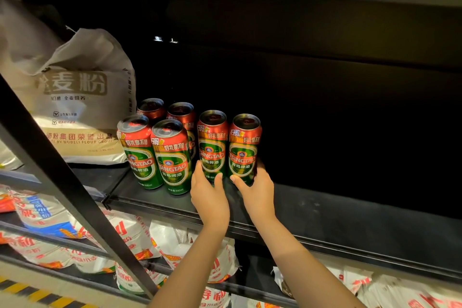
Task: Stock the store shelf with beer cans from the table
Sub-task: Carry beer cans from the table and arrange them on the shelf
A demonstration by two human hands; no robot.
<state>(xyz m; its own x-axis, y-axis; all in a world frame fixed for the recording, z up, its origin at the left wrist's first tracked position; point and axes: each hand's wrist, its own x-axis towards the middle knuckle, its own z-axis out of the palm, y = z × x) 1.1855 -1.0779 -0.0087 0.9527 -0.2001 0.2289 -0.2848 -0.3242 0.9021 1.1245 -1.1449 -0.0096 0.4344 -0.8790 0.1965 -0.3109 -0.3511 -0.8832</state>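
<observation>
Black store shelf [325, 212], head view. My left hand [208, 195] curls around the base of one upright beer can [212, 144]; my right hand [257, 190] curls around the base of the next can [244, 147], just beside it on the right. Both cans stand on the shelf, set back from its front edge. Four more cans [160, 147] stand grouped to their left, next to a flour sack [75, 97]. To the right of my cans the shelf surface runs open and dark. Flour bags [125, 237] lie on the lower tier.
</observation>
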